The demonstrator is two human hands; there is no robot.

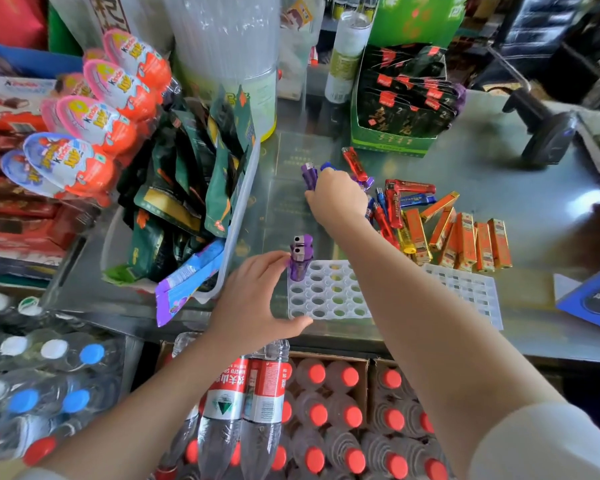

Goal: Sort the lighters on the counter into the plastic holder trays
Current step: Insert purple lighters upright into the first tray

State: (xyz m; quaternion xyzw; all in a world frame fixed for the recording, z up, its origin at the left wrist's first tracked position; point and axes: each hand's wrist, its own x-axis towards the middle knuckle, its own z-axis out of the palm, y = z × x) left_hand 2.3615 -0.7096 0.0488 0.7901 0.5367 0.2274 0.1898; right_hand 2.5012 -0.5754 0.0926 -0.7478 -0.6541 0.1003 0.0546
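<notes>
A white plastic holder tray (pixel 329 292) with round holes lies on the counter near its front edge. Two purple lighters (pixel 300 256) stand upright in its far left corner. My left hand (pixel 257 299) rests at the tray's left side, fingertips touching the nearer purple lighter and thumb at the tray's front corner. My right hand (pixel 336 197) reaches further back and grips purple lighters (pixel 309 174) lying on the counter. A pile of red, blue and yellow lighters (pixel 392 206) lies just right of that hand, beside orange-gold box lighters (pixel 465 237). A second tray (pixel 471 289) lies to the right.
A clear bin of green snack packets (pixel 194 188) stands left of the tray. A green display box (pixel 399 98) sits at the back. A black scanner stand (pixel 548 133) is at back right, a blue box (pixel 596 299) at the right edge. Bottled water crates (pixel 319 410) sit below the counter.
</notes>
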